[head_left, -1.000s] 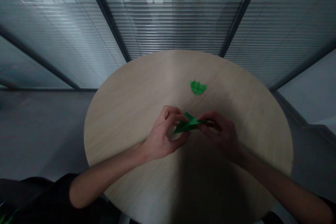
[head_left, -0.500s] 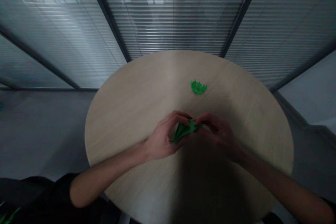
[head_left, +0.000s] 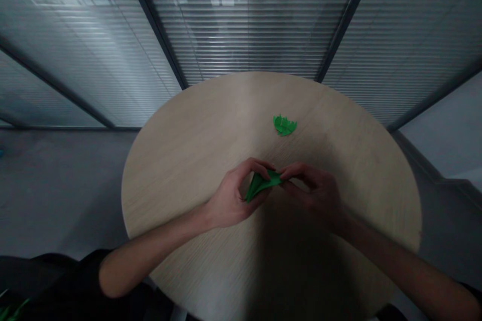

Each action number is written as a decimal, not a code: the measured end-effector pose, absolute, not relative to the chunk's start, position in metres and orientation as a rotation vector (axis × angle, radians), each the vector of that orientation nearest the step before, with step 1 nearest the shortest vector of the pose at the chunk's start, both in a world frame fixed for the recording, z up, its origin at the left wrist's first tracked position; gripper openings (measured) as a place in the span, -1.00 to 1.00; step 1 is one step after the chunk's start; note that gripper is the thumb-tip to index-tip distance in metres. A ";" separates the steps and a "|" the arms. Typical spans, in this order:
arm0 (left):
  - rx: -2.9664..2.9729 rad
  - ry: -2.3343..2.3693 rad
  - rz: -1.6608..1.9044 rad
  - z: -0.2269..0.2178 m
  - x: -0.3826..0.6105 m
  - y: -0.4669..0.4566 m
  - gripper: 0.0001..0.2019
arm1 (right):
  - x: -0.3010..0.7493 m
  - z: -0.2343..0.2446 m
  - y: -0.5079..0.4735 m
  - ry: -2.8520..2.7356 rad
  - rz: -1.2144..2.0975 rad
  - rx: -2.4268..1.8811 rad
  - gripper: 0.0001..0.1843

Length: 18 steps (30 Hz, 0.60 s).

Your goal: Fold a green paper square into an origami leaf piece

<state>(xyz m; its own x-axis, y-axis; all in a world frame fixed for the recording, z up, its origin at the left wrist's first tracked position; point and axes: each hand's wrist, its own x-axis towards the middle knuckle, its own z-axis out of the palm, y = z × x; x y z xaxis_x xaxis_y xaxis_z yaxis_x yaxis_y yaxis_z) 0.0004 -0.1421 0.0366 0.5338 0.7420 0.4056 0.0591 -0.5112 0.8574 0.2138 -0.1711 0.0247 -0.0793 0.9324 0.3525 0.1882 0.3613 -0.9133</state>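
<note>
A folded piece of green paper (head_left: 260,184) is held between both my hands just above the round wooden table (head_left: 188,160). My left hand (head_left: 235,195) pinches its left part, with fingers curled over the top and thumb below. My right hand (head_left: 316,191) pinches its right tip with thumb and forefinger. A second, finished green paper shape (head_left: 284,125) with jagged points lies on the table beyond my hands, untouched.
Glass walls with closed blinds (head_left: 241,20) and dark frames stand right behind the table's far edge. Grey floor (head_left: 56,185) shows to the left. The table's near edge runs under my forearms.
Both hands have drawn closer together. The green paper has folded narrower and tilted, its left end now lower. The shape on the table has not moved.
</note>
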 end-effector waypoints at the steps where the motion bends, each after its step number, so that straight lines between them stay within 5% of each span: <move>1: 1.918 0.666 1.012 0.037 0.000 -0.142 -0.81 | 0.214 0.024 -0.171 -1.533 0.866 -1.048 -0.94; 18: 1.771 0.643 0.834 0.045 -0.006 -0.142 -0.66 | 0.215 0.029 -0.170 -1.510 0.902 -1.086 -0.95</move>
<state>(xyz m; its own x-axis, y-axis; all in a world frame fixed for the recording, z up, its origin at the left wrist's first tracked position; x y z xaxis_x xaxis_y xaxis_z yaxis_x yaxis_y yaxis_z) -0.0061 -0.1418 0.0447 0.6156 0.7518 0.2361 0.0370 -0.3269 0.9443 0.2152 -0.1702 0.0287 -0.0686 0.9502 0.3039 0.1829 0.3115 -0.9325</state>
